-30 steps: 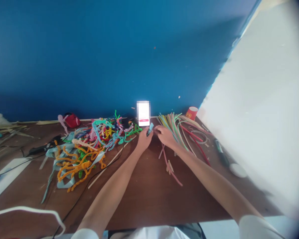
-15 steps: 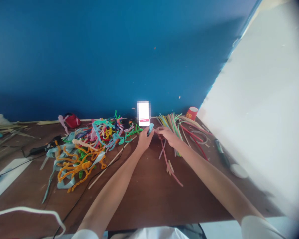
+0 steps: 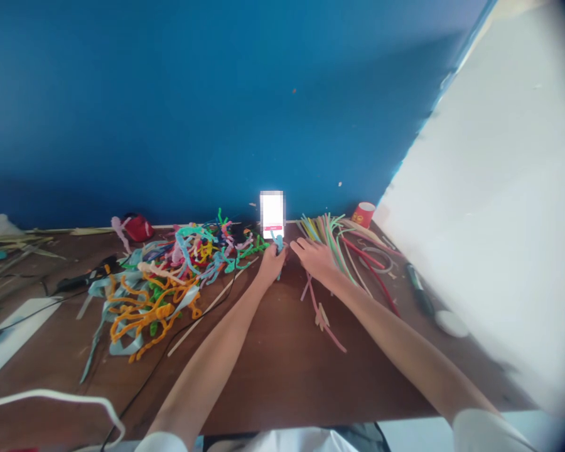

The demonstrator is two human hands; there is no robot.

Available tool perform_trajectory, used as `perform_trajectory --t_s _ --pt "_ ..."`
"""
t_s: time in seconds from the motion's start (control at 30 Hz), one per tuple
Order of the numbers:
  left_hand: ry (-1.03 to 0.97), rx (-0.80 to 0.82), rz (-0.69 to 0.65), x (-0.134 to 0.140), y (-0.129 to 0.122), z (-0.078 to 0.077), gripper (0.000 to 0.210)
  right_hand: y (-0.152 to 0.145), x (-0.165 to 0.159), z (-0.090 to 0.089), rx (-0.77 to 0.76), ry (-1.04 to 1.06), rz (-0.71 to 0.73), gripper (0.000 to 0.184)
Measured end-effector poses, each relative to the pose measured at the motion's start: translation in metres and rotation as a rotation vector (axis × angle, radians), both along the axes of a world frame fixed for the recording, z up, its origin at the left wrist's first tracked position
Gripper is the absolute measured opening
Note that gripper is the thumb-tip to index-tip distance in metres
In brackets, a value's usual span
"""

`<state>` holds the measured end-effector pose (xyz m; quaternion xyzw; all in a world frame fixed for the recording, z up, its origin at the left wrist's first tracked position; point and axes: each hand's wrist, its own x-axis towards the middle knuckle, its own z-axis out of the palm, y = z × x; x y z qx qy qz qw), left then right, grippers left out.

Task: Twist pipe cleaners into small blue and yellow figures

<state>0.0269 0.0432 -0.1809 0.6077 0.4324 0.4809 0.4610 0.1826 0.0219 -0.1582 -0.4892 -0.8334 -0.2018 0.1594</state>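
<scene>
My left hand (image 3: 270, 265) is closed around a small light-blue pipe-cleaner piece (image 3: 279, 240), whose fuzzy tips poke up above the thumb. To its right, my right hand (image 3: 316, 258) is palm down with fingers stretched out. It lies low at the near side of a bundle of pastel pipe cleaners (image 3: 330, 227), covering part of them; whether it touches them I cannot tell. Below that hand, a dusty-pink pipe cleaner (image 3: 316, 302) with a small beige twist runs across the table. A lit phone (image 3: 272, 212) stands just behind my left hand.
Left of my hands lies a tangled heap of coloured pipe cleaners (image 3: 162, 311), with a black cable (image 3: 169, 342) and a thin stick (image 3: 207, 309) beside it. A red cup (image 3: 363, 215) stands at the back right. A dark green marker-like tube (image 3: 419, 289) lies by the white wall.
My right hand has opened from a pinch beside the blue piece and flattened out slightly right. My left hand, still holding the piece, has shifted a little left and turned it more upright.
</scene>
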Motion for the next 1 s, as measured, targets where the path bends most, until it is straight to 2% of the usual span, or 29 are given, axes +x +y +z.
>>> perform_trajectory --t_s 0.1,0.2,0.3,0.4,0.43,0.5,0.63,0.7,0.77,0.9,1.0 --pt "-0.006 -0.026 -0.055 -0.001 0.001 -0.003 0.026 -0.001 -0.002 0.002 -0.093 0.042 -0.013 0.025" --pt "-0.006 -0.03 -0.084 -0.001 0.003 -0.007 0.024 -0.002 -0.005 0.002 -0.216 0.202 -0.063 0.023" --pt "-0.001 -0.008 -0.096 -0.001 0.003 -0.008 0.023 0.002 -0.007 0.001 -0.37 0.526 -0.101 0.019" --pt "0.02 0.059 -0.112 -0.001 0.0 -0.005 0.02 0.01 -0.006 0.0 -0.675 0.974 -0.056 0.009" --pt "0.025 0.081 -0.121 -0.001 -0.001 -0.003 0.019 0.013 -0.004 0.0 -0.774 1.067 -0.038 0.009" --pt "0.023 0.099 -0.129 -0.001 -0.003 0.0 0.018 0.018 -0.001 0.0 -0.912 1.141 -0.01 0.01" --pt "-0.023 0.042 -0.095 -0.001 -0.003 0.001 0.021 0.02 0.003 0.001 -1.018 1.184 0.048 0.014" --pt "-0.068 -0.007 -0.065 -0.001 -0.001 -0.001 0.023 0.017 0.001 0.002 -0.97 1.178 0.053 0.016" --pt "-0.126 -0.067 -0.033 -0.001 0.002 -0.004 0.025 0.013 -0.001 0.003 -0.763 1.033 0.059 0.016" --pt "-0.229 -0.152 0.023 -0.004 0.006 -0.007 0.03 0.004 -0.003 0.002 -0.157 0.378 0.101 0.02" --pt "-0.257 -0.158 0.02 -0.006 0.006 -0.006 0.033 0.001 -0.001 0.001 0.083 0.033 0.127 0.027"
